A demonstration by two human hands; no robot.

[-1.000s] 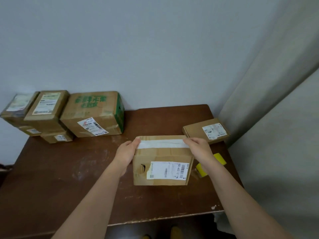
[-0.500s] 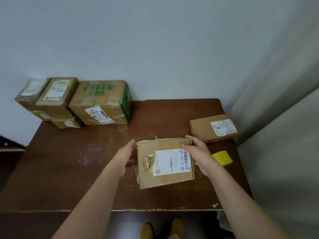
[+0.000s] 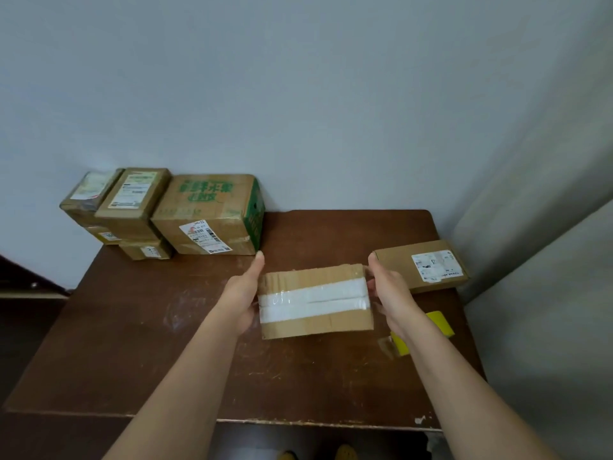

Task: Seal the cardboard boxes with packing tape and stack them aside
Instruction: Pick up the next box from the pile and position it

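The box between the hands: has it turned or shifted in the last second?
Yes. The box has been rotated in place: its white-taped face now points up where the shipping label showed before. It remains just left of the flat box on the table.

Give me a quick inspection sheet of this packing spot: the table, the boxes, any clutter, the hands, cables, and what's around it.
Surface: dark brown table, scuffed, with pale smears and a chipped front edge.
Job's things: held box, a white taped strip across its upper face; flat box at right, label up; stacked boxes at back left beside a green-printed box; yellow tape roll partly behind the right forearm.
Clutter: nothing seen.
Hands: left hand presses the box's left end, fingers straight; right hand holds its right end.
Cables: nothing seen.
Surroundings: pale wall behind, a grey panel on the right, yellow shoes below the table edge.
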